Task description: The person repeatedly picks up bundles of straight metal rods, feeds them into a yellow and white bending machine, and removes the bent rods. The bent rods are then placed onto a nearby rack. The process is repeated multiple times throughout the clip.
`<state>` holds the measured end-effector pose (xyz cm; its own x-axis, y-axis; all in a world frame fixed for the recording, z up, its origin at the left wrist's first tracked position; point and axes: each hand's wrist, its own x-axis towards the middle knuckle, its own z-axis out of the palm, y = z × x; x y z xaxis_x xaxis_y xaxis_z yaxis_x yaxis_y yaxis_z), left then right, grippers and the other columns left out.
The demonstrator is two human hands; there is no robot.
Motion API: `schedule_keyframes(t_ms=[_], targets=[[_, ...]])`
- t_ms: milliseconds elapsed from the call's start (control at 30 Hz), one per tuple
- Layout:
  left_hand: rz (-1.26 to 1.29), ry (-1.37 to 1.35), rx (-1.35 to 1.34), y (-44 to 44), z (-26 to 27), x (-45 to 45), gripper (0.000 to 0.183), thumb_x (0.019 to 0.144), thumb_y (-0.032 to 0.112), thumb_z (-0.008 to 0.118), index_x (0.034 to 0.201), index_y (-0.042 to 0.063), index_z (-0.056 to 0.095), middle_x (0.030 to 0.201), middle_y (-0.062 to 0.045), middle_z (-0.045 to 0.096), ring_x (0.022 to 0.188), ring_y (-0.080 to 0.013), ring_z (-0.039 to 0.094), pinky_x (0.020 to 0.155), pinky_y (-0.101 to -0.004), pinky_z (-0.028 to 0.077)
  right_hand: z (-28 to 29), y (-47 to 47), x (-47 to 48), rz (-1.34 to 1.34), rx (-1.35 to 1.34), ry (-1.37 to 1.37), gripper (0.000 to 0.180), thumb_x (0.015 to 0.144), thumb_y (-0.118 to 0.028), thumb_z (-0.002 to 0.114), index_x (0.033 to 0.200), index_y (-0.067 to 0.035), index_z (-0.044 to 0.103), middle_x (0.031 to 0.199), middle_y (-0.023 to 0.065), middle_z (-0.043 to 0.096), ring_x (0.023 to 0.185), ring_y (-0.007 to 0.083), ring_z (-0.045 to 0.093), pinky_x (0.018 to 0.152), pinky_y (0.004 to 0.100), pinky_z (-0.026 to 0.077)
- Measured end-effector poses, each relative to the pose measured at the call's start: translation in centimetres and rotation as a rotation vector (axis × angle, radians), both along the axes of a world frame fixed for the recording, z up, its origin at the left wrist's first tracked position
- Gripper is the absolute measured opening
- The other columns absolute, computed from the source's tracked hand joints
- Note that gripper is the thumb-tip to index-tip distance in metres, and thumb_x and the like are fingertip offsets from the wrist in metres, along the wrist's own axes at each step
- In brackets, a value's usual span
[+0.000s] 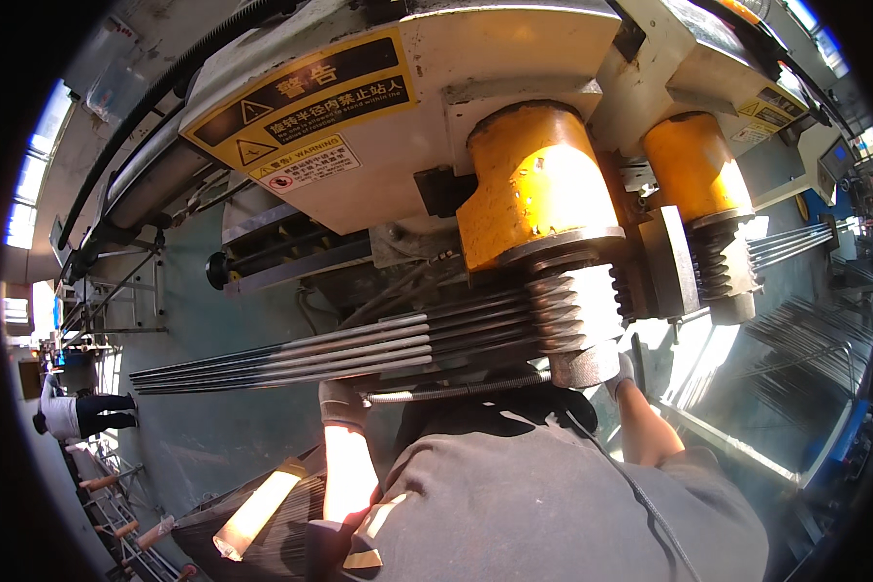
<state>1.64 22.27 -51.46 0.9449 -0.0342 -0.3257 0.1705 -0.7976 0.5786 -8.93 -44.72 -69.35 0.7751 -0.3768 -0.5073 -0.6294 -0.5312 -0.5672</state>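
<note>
Several parallel metal tubes [349, 354] run from the left into the grooved steel bending die [575, 305] of a bending machine. Just below the tubes is my left hand [343, 402], in a pale work glove; its fingers are hidden at the tubes' lower edge, so its grip cannot be told. My right hand [622, 375], also gloved, is beside the lower end of the die, which partly covers it. Above the die sits a yellow cylindrical housing [538, 189]. A flexible metal conduit [465, 391] crosses between my body and the tubes.
A second yellow bending head [698, 167] with its own grooved die [724, 265] stands to the right. Warning labels [305, 102] mark the machine's overhanging arm [422, 145]. A wrapped roll [258, 509] lies on bundled rods at lower left. Another person [80, 416] is at far left.
</note>
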Motion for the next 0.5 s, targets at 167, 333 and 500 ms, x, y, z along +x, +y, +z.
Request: schedule_keyframes(t_ms=[167, 333, 500], targets=[[1.141, 0.196, -1.353, -0.4, -1.7, 2.9, 0.049, 0.110, 0.038, 0.061, 0.142, 0.002, 0.070, 0.141, -0.014, 0.076, 0.124, -0.0329, 0.074, 0.110, -0.0489, 0.058, 10.3, 4.0, 5.9, -0.133, 0.047, -0.049, 0.033, 0.100, -0.030, 0.071, 0.085, -0.002, 0.076, 0.074, 0.0161, 0.069, 0.069, 0.0260, 0.063, 0.072, 0.0443, 0.051], [0.949, 0.237, -1.349, -2.0, 3.6, 3.4, 0.042, 0.113, 0.034, 0.060, 0.139, 0.003, 0.072, 0.139, -0.013, 0.076, 0.128, -0.0314, 0.071, 0.108, -0.0476, 0.057, 9.9, 7.8, 3.5, -0.338, 0.237, -0.105, 0.033, 0.105, -0.028, 0.074, 0.096, 0.003, 0.077, 0.086, 0.0062, 0.077, 0.082, 0.0163, 0.068, 0.079, 0.0343, 0.053], [0.583, 0.170, -1.484, -2.4, 4.2, 2.8, 0.046, 0.117, 0.034, 0.057, 0.152, 0.004, 0.064, 0.150, -0.015, 0.070, 0.138, -0.0322, 0.065, 0.119, -0.0483, 0.051, 18.6, 11.5, 2.3, -0.287, 0.100, -0.371, 0.035, 0.107, -0.026, 0.070, 0.117, 0.005, 0.080, 0.105, 0.0134, 0.083, 0.099, 0.0205, 0.075, 0.092, 0.0359, 0.057]])
